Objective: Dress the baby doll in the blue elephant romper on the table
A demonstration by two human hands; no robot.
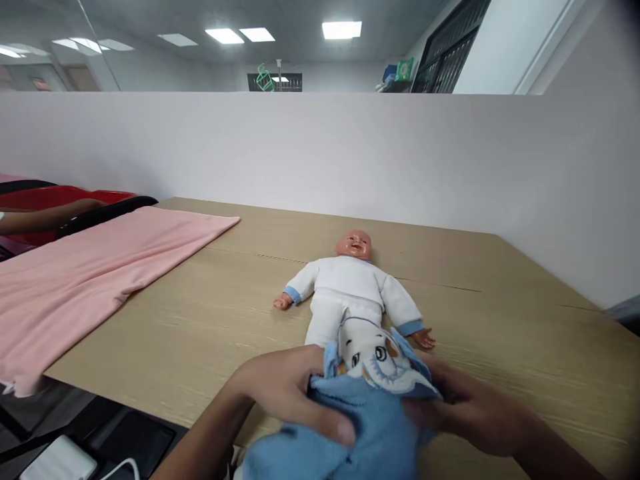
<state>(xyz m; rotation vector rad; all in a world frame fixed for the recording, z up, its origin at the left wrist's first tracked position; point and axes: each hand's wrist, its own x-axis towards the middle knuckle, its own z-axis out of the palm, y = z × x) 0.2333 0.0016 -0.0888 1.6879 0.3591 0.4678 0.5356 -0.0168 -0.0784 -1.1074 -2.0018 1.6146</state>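
Observation:
A baby doll (345,273) in white clothes with blue cuffs lies on its back on the table, head away from me and arms spread. Over its lower legs is a light blue baby garment (373,427) with an embroidered cartoon face. My left hand (295,393) grips the garment's left side, thumb on top and the other fingers hidden behind the cloth. On the opposite side, my right hand (465,407) is closed on the garment's edge, its fingertips partly under the fabric. The doll's feet are hidden by the cloth.
A pink cloth (125,260) lies over the table's left side. Beyond it is a red tub (55,197) with a black rim, where another person's arm (55,217) reaches in. A white box (59,460) with a cable sits below the near edge. A white wall (300,153) bounds the table (200,320).

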